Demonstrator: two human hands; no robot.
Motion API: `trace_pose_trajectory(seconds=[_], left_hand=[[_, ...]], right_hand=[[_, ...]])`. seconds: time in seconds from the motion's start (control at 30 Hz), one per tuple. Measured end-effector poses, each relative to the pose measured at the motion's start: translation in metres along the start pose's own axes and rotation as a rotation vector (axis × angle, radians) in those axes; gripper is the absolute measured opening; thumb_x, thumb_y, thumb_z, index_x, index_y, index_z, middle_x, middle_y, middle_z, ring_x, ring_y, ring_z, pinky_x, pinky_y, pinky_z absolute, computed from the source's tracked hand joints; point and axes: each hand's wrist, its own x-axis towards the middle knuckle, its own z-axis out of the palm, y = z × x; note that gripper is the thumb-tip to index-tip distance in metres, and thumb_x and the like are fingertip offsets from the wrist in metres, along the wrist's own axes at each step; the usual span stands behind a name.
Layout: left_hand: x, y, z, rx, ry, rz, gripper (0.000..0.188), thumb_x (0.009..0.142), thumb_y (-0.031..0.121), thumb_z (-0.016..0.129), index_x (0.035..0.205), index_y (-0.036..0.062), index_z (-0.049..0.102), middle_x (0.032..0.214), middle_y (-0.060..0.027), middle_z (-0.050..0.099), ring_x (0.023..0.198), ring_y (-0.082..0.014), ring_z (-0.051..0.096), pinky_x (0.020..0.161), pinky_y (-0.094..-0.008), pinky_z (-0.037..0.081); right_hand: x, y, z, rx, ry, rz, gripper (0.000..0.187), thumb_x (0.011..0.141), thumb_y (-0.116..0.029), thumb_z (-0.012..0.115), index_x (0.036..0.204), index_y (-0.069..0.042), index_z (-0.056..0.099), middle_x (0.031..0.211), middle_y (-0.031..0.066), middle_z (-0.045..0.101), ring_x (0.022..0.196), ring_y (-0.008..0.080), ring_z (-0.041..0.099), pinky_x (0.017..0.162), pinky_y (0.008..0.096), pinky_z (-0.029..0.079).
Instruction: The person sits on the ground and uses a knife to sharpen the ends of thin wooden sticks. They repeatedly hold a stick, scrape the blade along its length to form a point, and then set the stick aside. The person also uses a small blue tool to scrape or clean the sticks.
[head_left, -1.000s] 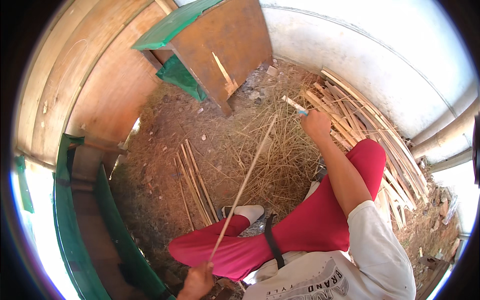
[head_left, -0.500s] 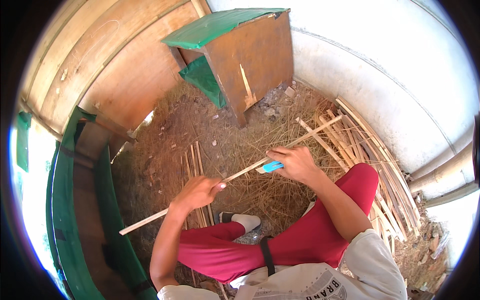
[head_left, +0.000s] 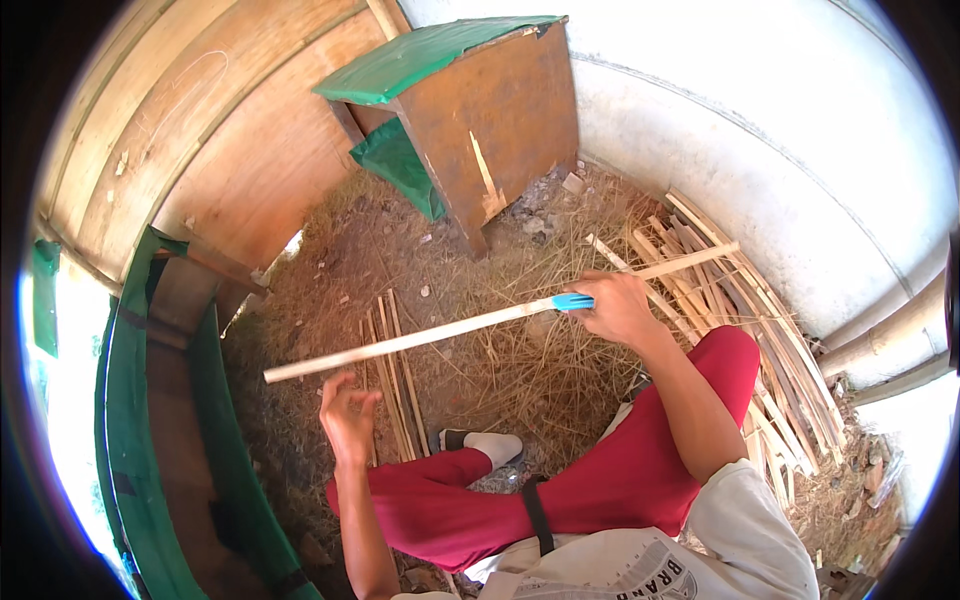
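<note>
A long, pale wooden strip (head_left: pixel 420 338) stretches across in front of me, its left end lower and nearer than its right. My right hand (head_left: pixel 615 306) is closed round it right of its middle, and also grips a blue-handled cutter (head_left: pixel 572 301) whose blade I cannot make out. Just below the strip's left end, my left hand (head_left: pixel 348 415) is raised with fingers apart and slightly curled, touching nothing. Several thin strips (head_left: pixel 392 370) lie on the ground beyond it.
A large pile of split strips (head_left: pixel 735 290) lies to the right by the white wall (head_left: pixel 780 140). A brown wooden cabinet (head_left: pixel 490 130) with a green top stands at the far side. Green-edged shelving (head_left: pixel 180 420) runs along the left. Straw shavings (head_left: pixel 530 370) cover the ground before my crossed legs.
My left hand has let go of the strip and dropped back toward me. The right hand has shifted slightly right with the strip and cutter, and the strip now lies at a flatter angle.
</note>
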Motion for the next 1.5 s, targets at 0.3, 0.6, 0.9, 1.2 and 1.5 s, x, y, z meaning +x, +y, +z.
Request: trace_pose_trajectory(seconds=[0.3,0.6,0.9,1.2,1.5], left_hand=[[-0.054,-0.01,0.05,-0.283,0.02,-0.305,0.024,0.098,0.017,0.069,0.083,-0.0013,0.07,0.058,-0.008,0.063,0.05,-0.0128,0.053,0.047,-0.0333,0.042],[-0.019,0.08,0.08,-0.385,-0.129,0.062,0.032,0.093,0.026,0.073,0.111,0.0003,0.068,0.112,-0.0209,0.072,0.101,-0.0345,0.072,0.088,-0.043,0.057],[0.017,0.169,0.13,-0.462,-0.372,0.129,0.048,0.098,0.02,0.067,0.136,-0.0007,0.048,0.123,-0.0275,0.065,0.117,-0.0427,0.063,0.099,-0.0492,0.05],[0.026,0.162,0.133,-0.466,-0.21,0.035,0.028,0.098,0.017,0.067,0.119,0.0001,0.06,0.088,-0.0242,0.07,0.073,-0.0394,0.069,0.066,-0.048,0.054],[0.021,0.131,0.056,-0.483,-0.291,-0.077,0.03,0.102,0.024,0.064,0.113,-0.0033,0.07,0.075,-0.0124,0.067,0.065,-0.0154,0.061,0.061,-0.0336,0.05]], right_hand=[[0.006,-0.011,0.011,0.185,0.109,0.166,0.027,0.081,-0.033,0.083,0.098,-0.011,0.081,0.082,0.0071,0.073,0.072,0.0259,0.07,0.066,0.0389,0.054],[0.019,-0.025,0.027,0.677,0.019,0.425,0.03,0.091,-0.029,0.079,0.107,-0.003,0.077,0.089,0.0077,0.076,0.073,0.0119,0.066,0.067,0.0329,0.051],[0.027,-0.032,0.04,1.021,0.091,0.191,0.032,0.105,-0.027,0.06,0.116,0.0,0.073,0.109,0.0081,0.077,0.098,0.012,0.068,0.091,0.0347,0.054],[0.033,-0.033,0.02,0.907,0.097,0.244,0.037,0.104,-0.034,0.061,0.117,-0.002,0.073,0.09,0.0054,0.076,0.087,0.0111,0.068,0.081,0.0306,0.052],[0.027,-0.016,0.0,0.429,0.408,0.298,0.048,0.105,-0.046,0.051,0.112,-0.004,0.073,0.075,0.0129,0.069,0.062,0.027,0.065,0.058,0.04,0.049]])
